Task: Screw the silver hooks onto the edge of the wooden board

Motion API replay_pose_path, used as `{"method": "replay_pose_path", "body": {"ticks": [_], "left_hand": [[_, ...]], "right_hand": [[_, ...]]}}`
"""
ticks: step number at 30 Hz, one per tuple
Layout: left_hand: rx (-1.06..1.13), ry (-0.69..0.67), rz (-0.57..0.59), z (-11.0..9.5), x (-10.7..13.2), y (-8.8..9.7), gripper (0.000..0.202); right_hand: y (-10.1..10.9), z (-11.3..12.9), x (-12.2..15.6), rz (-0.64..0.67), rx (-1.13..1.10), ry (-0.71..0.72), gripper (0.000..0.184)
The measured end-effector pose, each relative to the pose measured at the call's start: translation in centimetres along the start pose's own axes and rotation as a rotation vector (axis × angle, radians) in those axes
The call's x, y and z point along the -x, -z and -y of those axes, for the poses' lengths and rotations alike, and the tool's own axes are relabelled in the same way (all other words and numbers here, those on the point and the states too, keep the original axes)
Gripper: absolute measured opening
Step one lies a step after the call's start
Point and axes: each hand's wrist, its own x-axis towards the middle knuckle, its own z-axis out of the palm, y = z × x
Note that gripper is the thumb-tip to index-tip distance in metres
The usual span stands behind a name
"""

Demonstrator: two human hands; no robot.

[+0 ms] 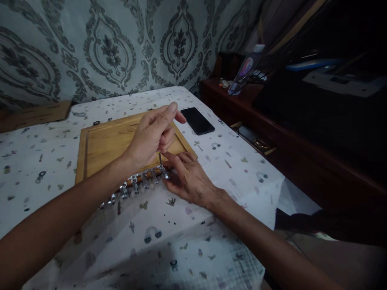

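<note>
**Figure.** Left hand [152, 135], closed around a thin metal tool [159, 158] held upright, with its tip at the last of a row of small silver metal hooks [133, 184]. The hooks sit along the near edge of a pale rectangular wooden board [99, 147] with a grooved border. Right hand [189, 179], fingers laid nearly flat and gripping nothing, presses on the board's edge and touches that last hook. The board lies on a white tablecloth printed with small motifs [238, 169]. A black smartphone [197, 120] rests just beyond the board's far right corner, apart from it. The fingers hide what the tip engages.

Judgement: the work goes best with the tool held plumb, pressure straight down, and the right hand bracing the board against sliding on the cloth. Fingertips are best held clear of the tip in case it slips.
</note>
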Motion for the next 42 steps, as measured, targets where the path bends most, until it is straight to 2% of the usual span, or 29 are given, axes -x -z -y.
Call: {"method": "replay_pose_path", "body": {"ticks": [4,7,9,11,13,16,19,21,24,27,29,32,35,38,42], "left_hand": [[0.051,0.081,0.197,-0.3,-0.5,1.1,0.022],[0.047,0.109,0.238,-0.6,-0.6,1.4,0.018],[-0.053,0.074,0.183,-0.7,-0.4,1.3,0.021],[-0.202,-0.011,0.073,-0.8,0.0,0.8,0.023],[-0.259,-0.064,-0.045,-0.7,0.4,0.2,0.022],[-0.127,-0.041,-0.160,-0.5,0.9,-0.7,0.019],[-0.055,-0.038,-0.165,-0.2,0.8,-1.3,0.026],[-0.054,-0.040,-0.113,-0.2,0.5,-1.3,0.031],[-0.024,0.031,0.103,-0.6,0.1,-0.5,0.028],[0.031,0.128,0.314,-1.0,-0.3,0.4,0.018],[0.036,0.140,0.338,-1.1,-0.5,0.7,0.015],[-0.092,0.052,0.250,-1.2,-0.4,0.8,0.014],[-0.226,-0.027,0.061,-1.1,0.0,0.2,0.020],[-0.122,-0.013,-0.102,-0.8,0.3,-0.6,0.022],[0.004,0.024,-0.173,-0.5,0.0,-1.3,0.030]], "right_hand": [[-0.1,0.0,0.0,-0.008,0.000,0.001,0.062],[-0.1,0.0,0.1,-0.017,0.017,0.008,0.061],[-0.1,-0.1,0.1,-0.021,0.026,0.015,0.060],[-0.2,-0.2,0.1,-0.021,0.022,0.019,0.060],[-0.3,-0.2,0.0,-0.023,0.014,0.026,0.061],[-0.3,-0.2,0.1,-0.040,0.022,0.033,0.062],[-0.3,-0.2,0.1,-0.040,0.018,0.029,0.062],[-0.3,-0.2,0.2,-0.035,0.012,0.010,0.054],[-0.3,-0.2,0.2,-0.032,0.011,-0.013,0.040],[-0.3,-0.2,0.1,-0.033,-0.001,-0.002,0.041],[-0.3,-0.2,0.1,-0.039,-0.003,0.011,0.045],[-0.3,-0.2,0.0,-0.051,0.004,0.025,0.050],[-0.3,-0.1,0.0,-0.044,-0.009,0.024,0.059],[-0.2,-0.1,0.0,-0.026,-0.005,0.014,0.063],[-0.3,-0.2,0.1,-0.045,0.015,0.029,0.067]]}}
